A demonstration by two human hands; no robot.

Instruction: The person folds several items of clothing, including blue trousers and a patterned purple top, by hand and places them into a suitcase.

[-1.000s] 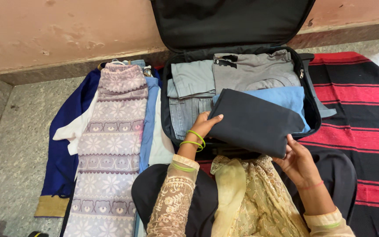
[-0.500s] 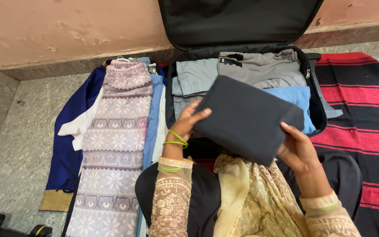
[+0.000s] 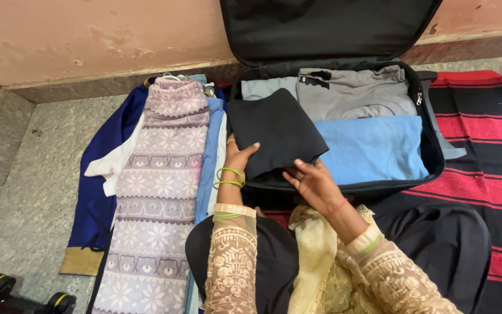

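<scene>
A folded dark cloth [image 3: 275, 132] is laid in the left part of the open suitcase [image 3: 434, 152], on top of the other folded clothes there. Half a second ago it was held up above the middle of the suitcase, covering much of the blue cloth [image 3: 373, 148]; now it has been shifted to the left, and the blue cloth is seen almost whole just to its right. The jeans that showed at the left of the suitcase earlier are now covered by the dark cloth.

The left hand [image 3: 238, 157] is closed on the near left edge of the dark cloth, with the thumb laid on top and the fingers tucked under it. The right hand [image 3: 315, 181] has been brought in from the right side of the cloth to its near edge; the fingers are spread and loosely open, with the fingertips touching the cloth, and nothing is gripped by it.

A grey garment [image 3: 352, 96] lies at the far side of the suitcase, behind the blue cloth. To the left of the suitcase, a patterned lilac garment [image 3: 158, 174] is spread on the floor over a dark blue garment [image 3: 97, 186], as before. To the right of the suitcase lies a red and black striped rug [image 3: 483, 151].
</scene>
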